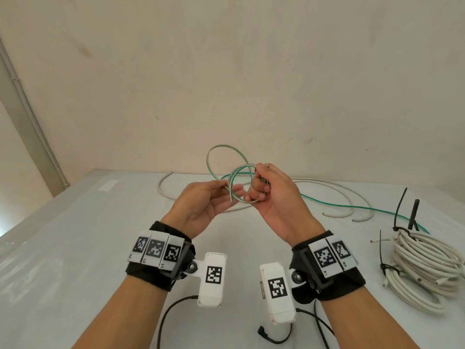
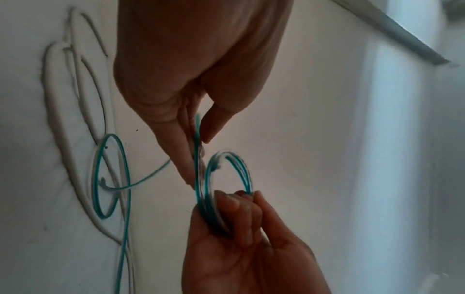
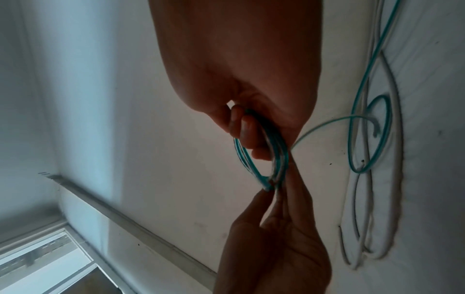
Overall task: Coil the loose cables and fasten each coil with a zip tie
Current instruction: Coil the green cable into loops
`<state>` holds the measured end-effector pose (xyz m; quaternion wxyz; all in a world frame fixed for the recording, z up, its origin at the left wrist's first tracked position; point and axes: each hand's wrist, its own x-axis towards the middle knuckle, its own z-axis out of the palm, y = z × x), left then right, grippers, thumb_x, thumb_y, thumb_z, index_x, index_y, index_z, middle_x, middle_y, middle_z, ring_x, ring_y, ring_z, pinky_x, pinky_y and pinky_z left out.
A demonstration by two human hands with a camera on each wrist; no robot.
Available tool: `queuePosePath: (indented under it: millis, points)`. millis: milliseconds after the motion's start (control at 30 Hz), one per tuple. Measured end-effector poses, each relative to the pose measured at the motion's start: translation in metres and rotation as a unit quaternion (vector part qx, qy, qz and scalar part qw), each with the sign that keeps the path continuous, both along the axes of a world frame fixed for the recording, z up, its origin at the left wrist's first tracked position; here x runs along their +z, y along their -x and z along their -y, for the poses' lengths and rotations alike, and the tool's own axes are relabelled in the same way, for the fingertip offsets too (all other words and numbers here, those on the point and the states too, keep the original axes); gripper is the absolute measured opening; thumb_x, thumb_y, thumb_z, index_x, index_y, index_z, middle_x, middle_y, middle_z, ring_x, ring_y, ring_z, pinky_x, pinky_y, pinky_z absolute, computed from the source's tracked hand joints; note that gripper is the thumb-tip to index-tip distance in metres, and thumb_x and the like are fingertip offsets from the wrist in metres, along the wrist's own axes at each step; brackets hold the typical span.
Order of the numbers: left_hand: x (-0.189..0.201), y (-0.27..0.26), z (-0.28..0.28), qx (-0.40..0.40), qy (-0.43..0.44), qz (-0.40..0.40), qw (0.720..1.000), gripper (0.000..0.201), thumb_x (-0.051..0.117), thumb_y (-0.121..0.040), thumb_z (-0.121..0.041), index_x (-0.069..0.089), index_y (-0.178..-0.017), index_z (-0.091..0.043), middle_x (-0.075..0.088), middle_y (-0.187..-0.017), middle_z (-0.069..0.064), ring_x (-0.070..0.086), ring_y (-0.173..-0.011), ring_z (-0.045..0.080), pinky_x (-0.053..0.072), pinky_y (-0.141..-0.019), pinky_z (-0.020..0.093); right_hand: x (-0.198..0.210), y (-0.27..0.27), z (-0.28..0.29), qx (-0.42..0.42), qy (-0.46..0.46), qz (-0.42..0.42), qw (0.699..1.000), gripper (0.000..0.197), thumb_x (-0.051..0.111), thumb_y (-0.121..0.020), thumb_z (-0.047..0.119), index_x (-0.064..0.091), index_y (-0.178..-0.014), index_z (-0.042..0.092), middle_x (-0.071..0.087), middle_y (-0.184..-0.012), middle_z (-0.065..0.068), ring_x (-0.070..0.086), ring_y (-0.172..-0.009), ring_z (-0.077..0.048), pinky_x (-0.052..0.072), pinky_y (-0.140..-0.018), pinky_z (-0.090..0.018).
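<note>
Both hands are raised above the white table [image 1: 75,248]. My right hand [image 1: 256,191] grips a small coil of thin green cable [image 1: 241,172], fingers curled through it. My left hand [image 1: 230,191] pinches a strand at the coil's left edge between thumb and fingers. A wider loop of the same cable [image 1: 214,154] stands up behind the coil, and its loose length [image 1: 352,205] trails right across the table. In the left wrist view the pinched strand [image 2: 197,139] runs down into the coil [image 2: 241,171]. In the right wrist view the coil [image 3: 254,171] hangs from the right fingers [image 3: 247,127].
A loose white cable [image 1: 334,190] lies in long bends at the back of the table. At the right sits a white cable coil [image 1: 425,268] bound with black zip ties [image 1: 388,268], their tails [image 1: 400,205] sticking up. Black camera leads [image 1: 274,336] lie near the front edge.
</note>
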<state>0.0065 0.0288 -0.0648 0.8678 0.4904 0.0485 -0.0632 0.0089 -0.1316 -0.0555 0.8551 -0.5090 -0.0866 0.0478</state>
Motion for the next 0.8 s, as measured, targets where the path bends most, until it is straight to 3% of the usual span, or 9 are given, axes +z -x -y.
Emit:
queuePosePath:
  millis: [100, 267, 400, 500, 567, 700, 800]
  points:
    - [0.0, 0.0, -0.001, 0.002, -0.023, 0.013, 1.0, 0.016, 0.059, -0.102, -0.012, 0.069, -0.106, 0.0, 0.073, -0.09, 0.014, 0.075, -0.077, 0.023, 0.064, -0.077, 0.035, 0.0, 0.0, 0.001, -0.009, 0.027, -0.026, 0.999, 0.025, 0.051, -0.106, 0.014, 0.046, -0.081, 0.015, 0.027, -0.06, 0.003, 0.027, -0.051, -0.013, 0.045, -0.061, -0.032]
    - [0.0, 0.003, 0.002, -0.026, -0.089, 0.043, 0.995, 0.024, 0.064, -0.101, -0.023, 0.083, -0.093, -0.011, 0.07, -0.084, 0.007, 0.07, -0.075, 0.019, 0.062, -0.085, 0.037, 0.0, -0.001, 0.008, -0.019, 0.106, -0.03, 0.994, 0.023, 0.055, -0.106, 0.018, 0.056, -0.085, 0.01, 0.031, -0.062, 0.003, 0.03, -0.051, -0.011, 0.051, -0.06, -0.029]
    - [0.003, 0.004, -0.002, -0.069, -0.134, 0.05, 0.987, 0.029, 0.062, -0.101, -0.026, 0.078, -0.116, -0.006, 0.069, -0.084, 0.005, 0.07, -0.077, 0.018, 0.061, -0.088, 0.036, -0.003, -0.004, 0.014, 0.002, 0.187, 0.011, 0.982, 0.025, 0.054, -0.107, 0.02, 0.063, -0.087, 0.01, 0.032, -0.066, 0.003, 0.031, -0.054, -0.011, 0.048, -0.063, -0.026]
    - [0.004, 0.004, -0.005, -0.092, -0.161, 0.039, 0.982, 0.03, 0.06, -0.103, -0.027, 0.079, -0.115, -0.008, 0.069, -0.084, 0.003, 0.071, -0.08, 0.018, 0.058, -0.094, 0.037, -0.007, -0.006, 0.014, -0.02, 0.277, 0.067, 0.958, 0.025, 0.053, -0.108, 0.023, 0.065, -0.088, 0.013, 0.042, -0.059, 0.013, 0.036, -0.054, -0.008, 0.042, -0.063, -0.026]
    - [0.004, 0.005, -0.004, -0.103, -0.172, 0.029, 0.979, 0.032, 0.058, -0.104, -0.029, 0.079, -0.113, -0.006, 0.068, -0.085, 0.002, 0.072, -0.083, 0.019, 0.058, -0.095, 0.039, -0.009, -0.007, 0.014, -0.05, 0.345, 0.103, 0.932, 0.024, 0.053, -0.107, 0.027, 0.066, -0.09, 0.015, 0.048, -0.059, 0.017, 0.042, -0.059, -0.012, 0.04, -0.066, -0.033]
    - [0.003, 0.005, -0.002, -0.129, -0.224, 0.045, 0.965, 0.042, 0.056, -0.105, -0.034, 0.073, -0.118, 0.002, 0.069, -0.083, 0.002, 0.071, -0.087, 0.019, 0.059, -0.091, 0.039, -0.011, -0.006, 0.013, -0.076, 0.422, 0.126, 0.895, 0.023, 0.052, -0.107, 0.035, 0.064, -0.096, 0.018, 0.056, -0.079, 0.006, 0.051, -0.072, -0.014, 0.047, -0.073, -0.04]
    - [0.002, 0.005, 0.0, -0.122, -0.274, 0.071, 0.951, 0.038, 0.057, -0.106, -0.025, 0.069, -0.12, 0.008, 0.062, -0.08, 0.002, 0.07, -0.085, 0.017, 0.061, -0.085, 0.035, -0.011, -0.003, 0.011, -0.06, 0.436, 0.1, 0.892, 0.016, 0.05, -0.106, 0.037, 0.054, -0.112, 0.023, 0.059, -0.09, 0.006, 0.056, -0.081, -0.014, 0.051, -0.081, -0.038]
